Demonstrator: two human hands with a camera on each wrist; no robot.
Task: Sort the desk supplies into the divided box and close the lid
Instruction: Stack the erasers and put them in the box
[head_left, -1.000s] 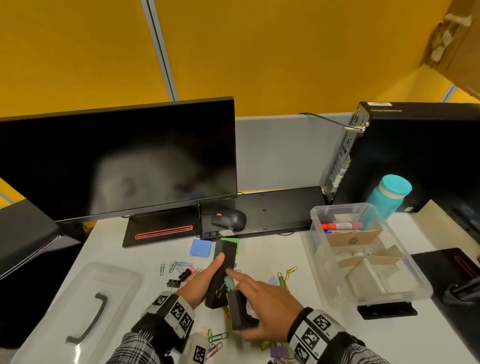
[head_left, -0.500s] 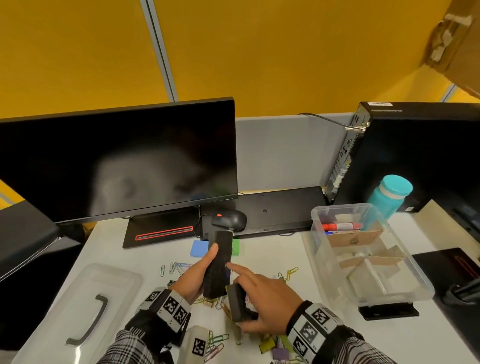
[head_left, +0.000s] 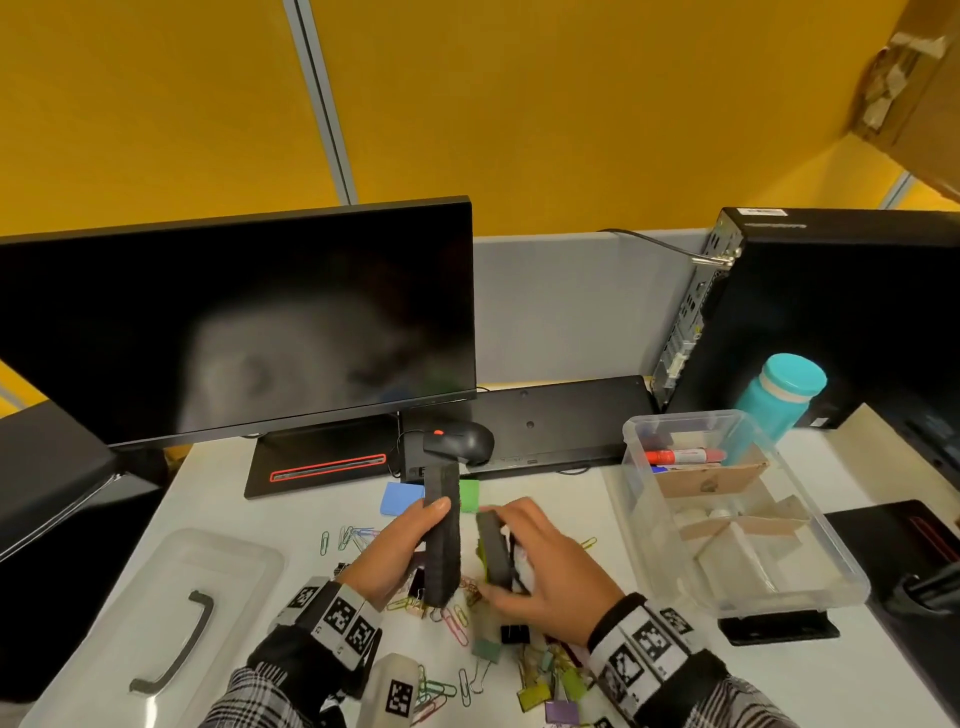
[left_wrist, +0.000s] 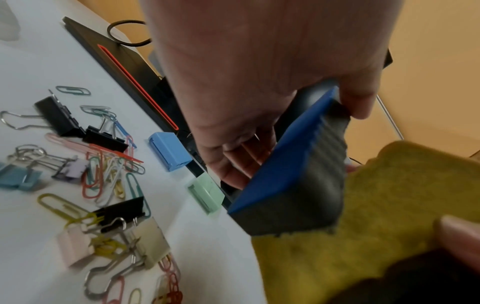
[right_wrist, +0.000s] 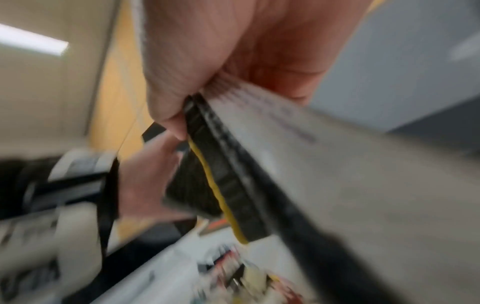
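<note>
My left hand (head_left: 408, 540) grips a long black whiteboard eraser (head_left: 444, 535) upright above the desk; in the left wrist view its back is blue (left_wrist: 293, 174). My right hand (head_left: 545, 566) holds a shorter black eraser (head_left: 493, 545) with a yellow felt face (left_wrist: 389, 205), close to the right of the first. The right wrist view is blurred and shows the fingers (right_wrist: 233, 51) pinching that eraser (right_wrist: 226, 185). The clear divided box (head_left: 631, 426) stands at the right with a red marker (head_left: 680, 456) in its far compartment. Its lid (head_left: 156, 623) lies at the left.
Coloured paper clips (head_left: 358, 535) and binder clips (head_left: 540, 675) are scattered under and in front of my hands. Blue (head_left: 397, 499) and green (head_left: 469, 494) small blocks lie near a mouse (head_left: 460, 440). Monitor (head_left: 234, 322), keyboard, computer tower and teal bottle (head_left: 779, 395) line the back.
Both hands have risen and moved a little away from me with their erasers. The left eraser now stands more upright, and the right eraser has come up beside it.
</note>
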